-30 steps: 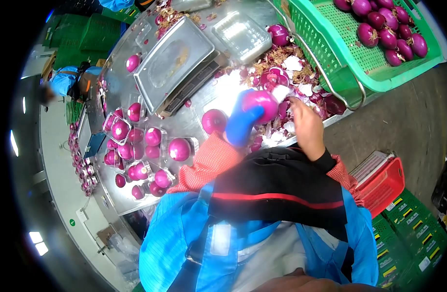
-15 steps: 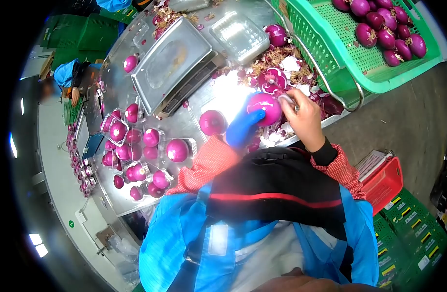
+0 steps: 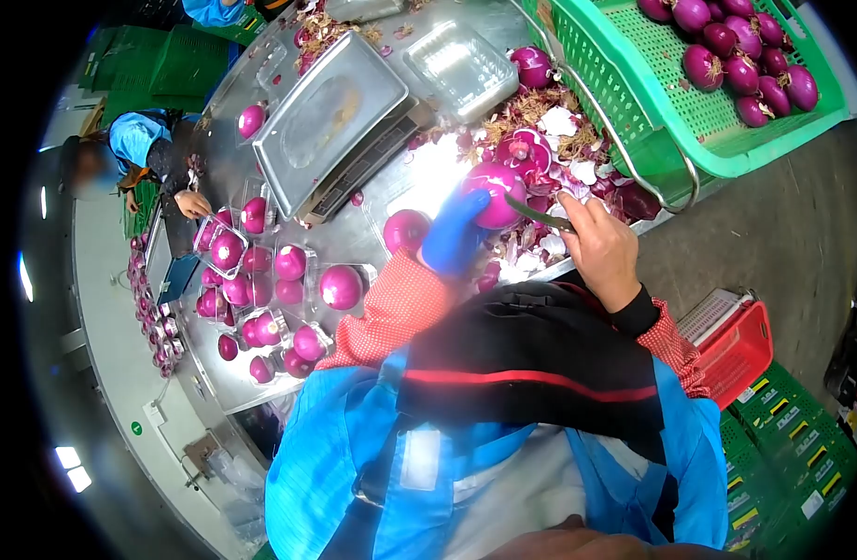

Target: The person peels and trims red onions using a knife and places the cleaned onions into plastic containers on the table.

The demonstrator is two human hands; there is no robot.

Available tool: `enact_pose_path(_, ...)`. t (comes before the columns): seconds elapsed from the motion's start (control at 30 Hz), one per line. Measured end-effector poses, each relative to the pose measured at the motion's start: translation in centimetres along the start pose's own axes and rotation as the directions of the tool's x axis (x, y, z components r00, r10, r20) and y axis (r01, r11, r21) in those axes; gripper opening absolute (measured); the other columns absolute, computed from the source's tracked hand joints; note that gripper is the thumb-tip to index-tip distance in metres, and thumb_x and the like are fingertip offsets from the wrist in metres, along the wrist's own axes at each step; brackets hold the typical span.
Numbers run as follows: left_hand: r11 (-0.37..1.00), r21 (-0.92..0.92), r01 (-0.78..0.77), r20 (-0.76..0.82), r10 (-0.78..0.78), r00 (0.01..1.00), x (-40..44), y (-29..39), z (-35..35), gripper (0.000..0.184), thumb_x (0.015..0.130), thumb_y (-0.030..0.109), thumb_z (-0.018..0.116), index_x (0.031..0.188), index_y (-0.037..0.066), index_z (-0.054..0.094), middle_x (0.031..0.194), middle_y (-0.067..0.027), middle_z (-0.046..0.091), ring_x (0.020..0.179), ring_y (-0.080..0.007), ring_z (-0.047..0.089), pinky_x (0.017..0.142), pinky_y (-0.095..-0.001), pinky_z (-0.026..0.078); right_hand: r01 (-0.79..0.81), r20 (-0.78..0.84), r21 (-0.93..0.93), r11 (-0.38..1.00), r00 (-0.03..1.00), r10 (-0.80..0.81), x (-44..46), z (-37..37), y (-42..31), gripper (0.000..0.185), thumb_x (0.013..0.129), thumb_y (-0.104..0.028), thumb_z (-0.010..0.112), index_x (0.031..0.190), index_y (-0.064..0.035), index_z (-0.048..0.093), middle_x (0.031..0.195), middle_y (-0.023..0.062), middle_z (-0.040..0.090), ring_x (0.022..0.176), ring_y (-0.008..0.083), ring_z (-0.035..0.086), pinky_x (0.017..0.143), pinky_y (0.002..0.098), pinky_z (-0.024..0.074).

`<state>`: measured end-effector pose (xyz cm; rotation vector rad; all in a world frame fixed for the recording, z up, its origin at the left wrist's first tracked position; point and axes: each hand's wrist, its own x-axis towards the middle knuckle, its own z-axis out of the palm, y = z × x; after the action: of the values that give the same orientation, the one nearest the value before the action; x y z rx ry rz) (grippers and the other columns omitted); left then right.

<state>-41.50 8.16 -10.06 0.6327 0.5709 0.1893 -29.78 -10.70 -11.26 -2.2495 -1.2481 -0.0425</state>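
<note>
My left hand [image 3: 454, 233], in a blue glove, is closed round a shiny peeled red onion [image 3: 497, 194] above the metal table. In my bare right hand [image 3: 601, 248] is a knife [image 3: 539, 216], its dark narrow blade pointing left toward the onion's side. Whether the blade touches the onion I cannot tell. Under and beyond both hands lies a heap of onion skins [image 3: 585, 168] and dry roots, with a partly peeled onion [image 3: 525, 149] on it. Another peeled onion [image 3: 407, 231] rests on the table just left of my gloved hand.
A scale [image 3: 330, 121] and a clear plastic tray [image 3: 460, 69] stand ahead. Packed onions [image 3: 288, 264] sit at left. A green crate [image 3: 718, 154] of onions is at upper right, a red basket [image 3: 738, 359] below. A co-worker's hand [image 3: 192, 203] reaches toward the packs.
My left hand and the onion have shifted slightly left. My right hand has drawn back to the right, and the knife blade now shows. The co-worker has leaned in toward the packed onions.
</note>
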Motion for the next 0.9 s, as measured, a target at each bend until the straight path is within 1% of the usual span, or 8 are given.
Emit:
enact_pose_path(0.2, 1.000, 0.031, -0.001, 0.135, -0.004, 0.991, 0.4, -0.2, -1.3, 0.052, 0.092, 0.017, 0.061, 0.138, 0.000, 0.044, 0.132, -0.0154, 0.056, 0.121, -0.0287, 0.056, 0.105, -0.0408, 0.045, -0.012, -0.039, -0.037, 0.999, 0.999, 0.010, -0.2, 0.4, 0.2, 0.055, 0.066, -0.015, 0.080, 0.119, -0.0119, 0.063, 0.083, 0.0066, 0.053, 0.068, 0.0253, 0.060, 0.059, 0.0362, 0.0486)
enact_pose_path(0.3, 0.981, 0.175, -0.085, 0.188, 0.051, 0.981, 0.3, -0.3, -1.0, 0.054, 0.091, 0.020, 0.064, 0.136, 0.001, 0.044, 0.128, -0.0137, 0.057, 0.118, -0.0255, 0.058, 0.102, -0.0384, 0.047, -0.039, -0.055, -0.076, 0.996, 0.998, 0.035, -0.1, 0.5, 0.3, 0.054, 0.067, -0.015, 0.079, 0.119, -0.0122, 0.063, 0.083, 0.0067, 0.054, 0.068, 0.0256, 0.060, 0.059, 0.0361, 0.0489)
enact_pose_path(0.4, 0.912, 0.369, -0.180, 0.167, 0.126, 0.978, -0.2, -0.3, -0.5, 0.055, 0.088, 0.021, 0.068, 0.134, 0.003, 0.043, 0.124, -0.0125, 0.058, 0.114, -0.0215, 0.058, 0.099, -0.0357, 0.048, -0.075, -0.037, -0.053, 0.996, 0.997, 0.073, -0.1, 1.0, 0.4, 0.049, 0.071, -0.016, 0.077, 0.118, -0.0126, 0.063, 0.085, 0.0073, 0.055, 0.067, 0.0268, 0.061, 0.059, 0.0365, 0.0493)
enact_pose_path(0.5, 0.811, 0.548, -0.205, 0.119, 0.167, 0.979, -0.4, -0.2, -0.7, 0.056, 0.086, 0.019, 0.070, 0.133, 0.004, 0.043, 0.123, -0.0122, 0.058, 0.112, -0.0206, 0.058, 0.098, -0.0345, 0.048, -0.150, -0.005, 0.096, 0.984, 0.988, 0.151, -0.3, 2.2, -0.1, 0.040, 0.080, -0.018, 0.071, 0.119, -0.0127, 0.063, 0.087, 0.0102, 0.060, 0.068, 0.0303, 0.062, 0.061, 0.0390, 0.0497)
enact_pose_path(0.6, 0.861, 0.475, -0.181, 0.031, 0.189, 0.981, -0.7, -0.1, -0.1, 0.055, 0.086, 0.017, 0.070, 0.132, 0.003, 0.044, 0.122, -0.0117, 0.058, 0.111, -0.0209, 0.058, 0.096, -0.0338, 0.049, -0.236, 0.067, 0.291, 0.927, 0.972, 0.226, -0.1, 3.5, -0.6, 0.029, 0.090, -0.021, 0.063, 0.116, -0.0102, 0.065, 0.089, 0.0149, 0.066, 0.074, 0.0339, 0.065, 0.064, 0.0414, 0.0504)
enact_pose_path(0.7, 0.864, 0.452, -0.220, 0.048, 0.223, 0.974, 0.2, -0.8, -1.9, 0.052, 0.087, 0.017, 0.069, 0.130, 0.002, 0.045, 0.121, -0.0109, 0.058, 0.111, -0.0208, 0.058, 0.094, -0.0333, 0.049, -0.319, 0.141, 0.416, 0.851, 0.948, 0.286, 0.4, 4.0, -1.1, 0.026, 0.096, -0.025, 0.056, 0.111, -0.0074, 0.066, 0.090, 0.0192, 0.068, 0.081, 0.0373, 0.065, 0.069, 0.0440, 0.0507)
enact_pose_path(0.8, 0.933, 0.305, -0.189, 0.005, 0.197, 0.980, 0.3, -1.4, -2.5, 0.049, 0.087, 0.017, 0.069, 0.128, 0.001, 0.047, 0.121, -0.0109, 0.058, 0.110, -0.0200, 0.058, 0.094, -0.0330, 0.049, -0.460, 0.357, 0.362, 0.811, 0.872, 0.335, 1.0, 4.1, -1.0, 0.032, 0.098, -0.032, 0.051, 0.108, -0.0056, 0.068, 0.092, 0.0210, 0.068, 0.084, 0.0396, 0.065, 0.072, 0.0453, 0.0507)
enact_pose_path(0.9, 0.919, 0.382, -0.096, -0.027, 0.115, 0.993, -0.1, -0.9, -3.1, 0.051, 0.087, 0.017, 0.069, 0.130, 0.001, 0.047, 0.124, -0.0113, 0.058, 0.112, -0.0204, 0.057, 0.097, -0.0333, 0.047, -0.407, 0.321, 0.376, 0.832, 0.900, 0.295, 0.2, 5.7, 0.0, 0.039, 0.100, -0.037, 0.047, 0.107, -0.0040, 0.067, 0.088, 0.0209, 0.068, 0.081, 0.0401, 0.065, 0.072, 0.0459, 0.0495)
